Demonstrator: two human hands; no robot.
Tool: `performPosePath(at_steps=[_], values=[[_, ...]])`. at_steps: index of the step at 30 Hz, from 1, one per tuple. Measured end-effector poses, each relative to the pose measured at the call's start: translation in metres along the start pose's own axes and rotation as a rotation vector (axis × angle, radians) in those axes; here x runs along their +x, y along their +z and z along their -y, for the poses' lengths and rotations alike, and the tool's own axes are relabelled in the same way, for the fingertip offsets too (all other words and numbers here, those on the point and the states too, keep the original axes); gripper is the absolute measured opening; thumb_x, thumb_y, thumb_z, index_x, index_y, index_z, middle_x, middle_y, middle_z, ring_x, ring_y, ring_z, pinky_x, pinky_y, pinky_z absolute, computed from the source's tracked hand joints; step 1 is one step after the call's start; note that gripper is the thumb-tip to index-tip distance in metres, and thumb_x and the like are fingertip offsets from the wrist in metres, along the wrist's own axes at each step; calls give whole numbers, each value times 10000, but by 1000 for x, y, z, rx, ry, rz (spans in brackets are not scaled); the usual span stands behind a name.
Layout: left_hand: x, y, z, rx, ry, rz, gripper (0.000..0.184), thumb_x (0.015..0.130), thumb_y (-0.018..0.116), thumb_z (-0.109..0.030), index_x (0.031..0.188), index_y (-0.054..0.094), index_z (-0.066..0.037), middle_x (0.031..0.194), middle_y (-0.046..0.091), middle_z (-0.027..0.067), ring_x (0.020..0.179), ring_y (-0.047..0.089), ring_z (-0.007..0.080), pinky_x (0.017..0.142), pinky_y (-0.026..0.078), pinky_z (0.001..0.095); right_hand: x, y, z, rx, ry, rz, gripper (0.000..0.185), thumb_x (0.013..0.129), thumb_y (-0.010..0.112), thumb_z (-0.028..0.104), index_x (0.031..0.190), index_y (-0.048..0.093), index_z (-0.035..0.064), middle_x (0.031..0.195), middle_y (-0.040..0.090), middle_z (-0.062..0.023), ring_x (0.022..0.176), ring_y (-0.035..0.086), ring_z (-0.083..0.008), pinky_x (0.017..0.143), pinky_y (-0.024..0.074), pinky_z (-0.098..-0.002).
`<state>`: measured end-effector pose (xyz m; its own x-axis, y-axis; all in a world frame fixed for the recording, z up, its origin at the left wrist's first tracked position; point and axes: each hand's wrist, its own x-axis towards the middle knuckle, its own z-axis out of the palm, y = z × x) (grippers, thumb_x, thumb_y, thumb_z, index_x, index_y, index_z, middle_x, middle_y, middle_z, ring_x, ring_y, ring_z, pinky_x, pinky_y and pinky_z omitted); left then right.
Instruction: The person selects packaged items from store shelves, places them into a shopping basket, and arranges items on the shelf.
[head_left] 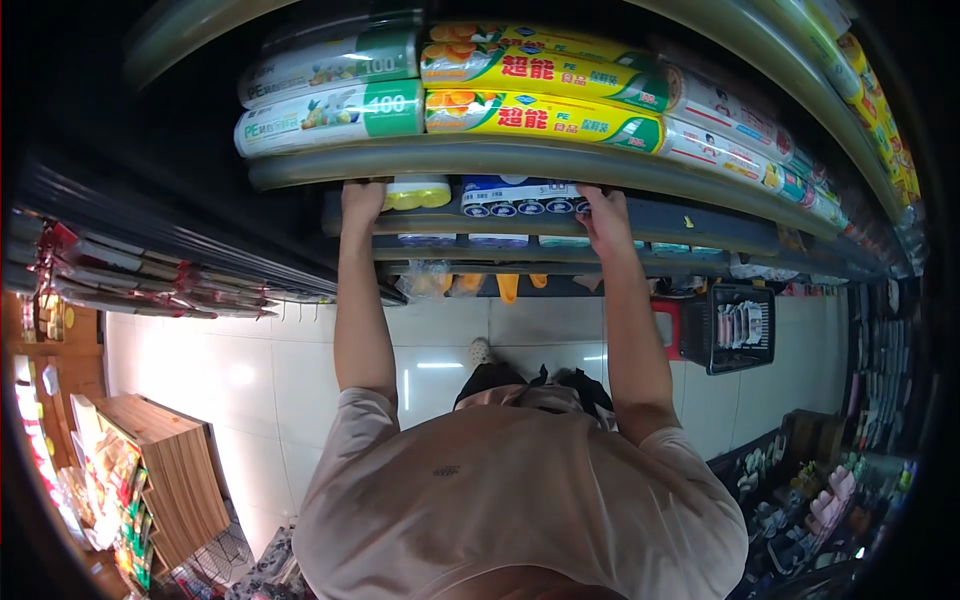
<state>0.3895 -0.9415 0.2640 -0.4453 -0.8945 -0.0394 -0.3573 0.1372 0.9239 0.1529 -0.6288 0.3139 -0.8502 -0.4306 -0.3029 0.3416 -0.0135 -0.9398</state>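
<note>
My left hand (362, 198) reaches into a lower shelf, just left of a pack with a yellow end (417, 191). The shelf edge above hides most of its fingers. My right hand (606, 216) is at the right end of a blue-and-white pack of rolls (520, 197), its fingers bent against that end. Round dark-blue shapes run along the pack's front. Both packs sit under the overhanging shelf, so their backs are hidden.
Yellow cling-film boxes (545, 115) and PE bag rolls (330, 118) fill the shelf above. A black basket (740, 328) with packets stands on the floor at right. Shoes (830, 500) are displayed lower right, a wooden cabinet (165, 470) lower left.
</note>
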Motion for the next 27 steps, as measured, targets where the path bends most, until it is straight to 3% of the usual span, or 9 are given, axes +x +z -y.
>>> performPosePath(at_steps=[4,8,9,13,16,20,21,24,27], values=[[-58,12,-15,-317,96,40,589,913,683,-223,1377,473,72,1284,604,211,1157,584,243,982,445,332,-31,-51,19,75,-59,73,407,898,616,128,1284,560,12,1091,650,-59,872,629,-132,647,506,-257],[-134,34,-30,-559,58,91,658,950,619,-136,1482,292,73,1349,525,180,1175,547,224,1024,421,333,-71,-123,26,175,-32,36,514,908,556,103,1409,490,7,1200,632,-88,1003,632,-177,780,534,-306],[-151,44,-27,-663,3,120,631,957,609,-126,1475,307,71,1342,533,179,1177,553,222,1026,426,334,-79,-148,24,194,-61,103,521,903,547,89,1412,483,-5,1190,635,-103,1046,627,-192,852,526,-330],[-215,94,-5,-923,-199,263,536,993,577,-141,1443,360,52,1319,557,154,1175,572,217,1009,461,347,-125,-230,22,58,-55,38,596,881,568,96,1439,434,-63,1157,650,-123,996,644,-194,862,521,-303],[-271,134,-3,-955,-332,329,478,1020,553,-188,1417,400,29,1302,573,125,1150,591,209,972,492,346,-163,-280,21,-81,-100,-148,628,857,609,104,1432,436,-79,1142,663,-124,938,655,-175,803,526,-279],[-341,190,5,-907,-372,413,445,1028,553,-239,1380,446,12,1273,591,110,1115,606,195,937,512,334,-202,-375,4,-258,-245,-295,621,825,639,94,1403,485,-72,1118,674,-131,819,630,-116,620,481,-226],[-358,204,2,-886,-369,422,441,1026,557,-241,1373,454,11,1269,594,113,1109,610,193,932,515,331,-232,-374,30,-226,-129,-337,612,819,641,96,1391,503,-70,1063,680,-113,750,600,-106,585,445,-228],[-407,244,-22,-837,-395,450,436,1021,567,-240,1361,465,12,1260,600,118,1103,616,195,928,517,331,-262,-450,2,-233,-191,-479,617,811,646,97,1390,508,-65,1010,680,-95,693,569,-92,546,403,-227],[-453,284,-44,-800,-385,489,450,1016,574,-234,1371,455,17,1265,598,121,1108,618,203,933,515,338,-303,-517,-24,-154,-133,-549,644,804,650,129,1403,497,-54,1012,667,-114,718,584,-120,545,421,-241]])
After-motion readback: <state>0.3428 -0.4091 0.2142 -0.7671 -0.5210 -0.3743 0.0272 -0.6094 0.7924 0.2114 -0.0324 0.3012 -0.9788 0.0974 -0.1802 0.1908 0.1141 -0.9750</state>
